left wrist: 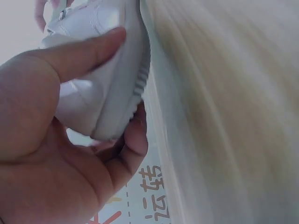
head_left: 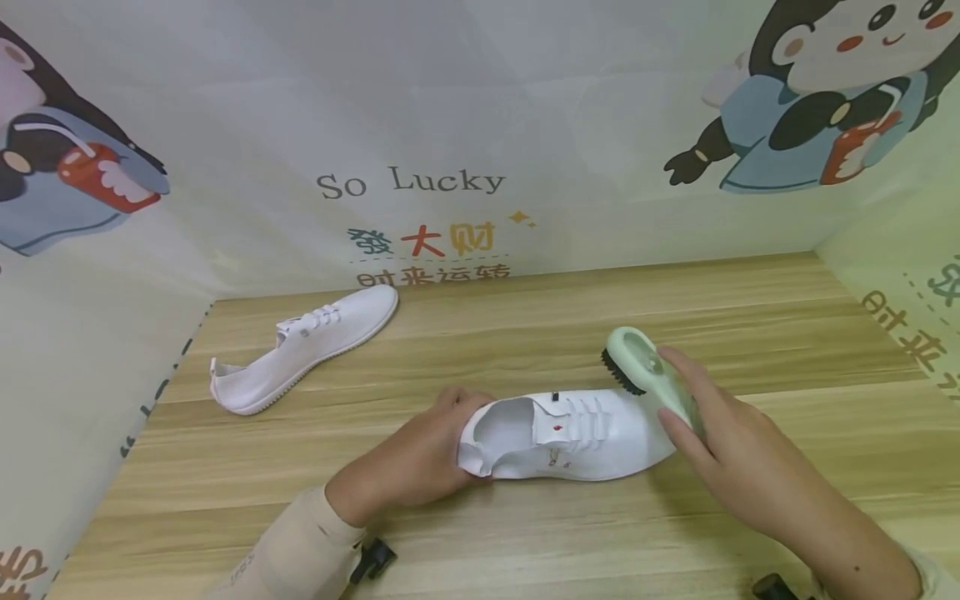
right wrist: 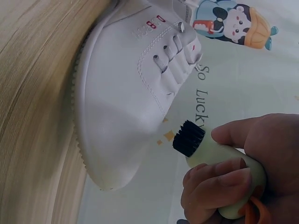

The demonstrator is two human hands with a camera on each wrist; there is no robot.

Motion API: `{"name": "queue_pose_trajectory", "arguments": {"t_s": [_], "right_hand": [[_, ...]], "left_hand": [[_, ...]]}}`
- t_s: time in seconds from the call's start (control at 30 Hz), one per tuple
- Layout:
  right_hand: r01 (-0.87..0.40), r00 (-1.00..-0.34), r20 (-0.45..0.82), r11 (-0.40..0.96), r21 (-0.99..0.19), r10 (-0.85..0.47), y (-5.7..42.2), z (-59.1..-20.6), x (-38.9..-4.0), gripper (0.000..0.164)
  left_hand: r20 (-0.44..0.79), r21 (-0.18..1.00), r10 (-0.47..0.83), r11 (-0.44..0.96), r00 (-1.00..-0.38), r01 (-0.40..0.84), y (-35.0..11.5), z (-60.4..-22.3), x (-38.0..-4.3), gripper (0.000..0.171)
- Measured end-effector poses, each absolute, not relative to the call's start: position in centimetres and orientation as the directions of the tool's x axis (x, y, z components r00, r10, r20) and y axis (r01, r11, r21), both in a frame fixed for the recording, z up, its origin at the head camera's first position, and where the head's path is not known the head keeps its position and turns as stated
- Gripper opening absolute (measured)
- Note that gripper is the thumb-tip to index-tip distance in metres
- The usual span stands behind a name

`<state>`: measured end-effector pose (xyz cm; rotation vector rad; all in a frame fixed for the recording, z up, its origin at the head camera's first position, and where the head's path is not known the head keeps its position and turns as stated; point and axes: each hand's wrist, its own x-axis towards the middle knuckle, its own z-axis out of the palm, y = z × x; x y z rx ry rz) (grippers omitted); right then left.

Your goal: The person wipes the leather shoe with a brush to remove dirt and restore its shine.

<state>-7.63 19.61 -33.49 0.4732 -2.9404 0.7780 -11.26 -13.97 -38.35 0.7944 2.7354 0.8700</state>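
Note:
A white lace-up shoe is tilted a little above the wooden table, its toe towards the right. My left hand grips it by the heel; in the left wrist view the thumb lies along the shoe's side and the fingers curl under the ribbed sole. With my right hand I hold a pale green shoe brush by its handle. Its black bristles stand near the toe, apart from the shoe's surface in the right wrist view. An orange cord hangs at the handle's end.
The other white shoe lies at the back left of the wooden table, toe towards the back wall. Printed sheets with cartoon figures and lettering stand behind and at both sides.

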Motion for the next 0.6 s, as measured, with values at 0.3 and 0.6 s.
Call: {"name": "queue_pose_trajectory", "arguments": {"t_s": [0.3,0.6], "right_hand": [[-0.260,-0.965,0.103,0.832,-0.490,-0.240,19.40,-33.25,-7.57,0.062],[-0.260,-0.965,0.108,0.830,-0.493,-0.238,19.34,-33.31,-7.61,0.063]], "left_hand": [[0.198,0.476,0.454,0.731,-0.869,0.490,-13.68,-38.20,-11.39,0.073],[0.225,0.309,0.580,0.720,-0.783,0.621,-14.22,-37.81,-11.42,0.094]]}}
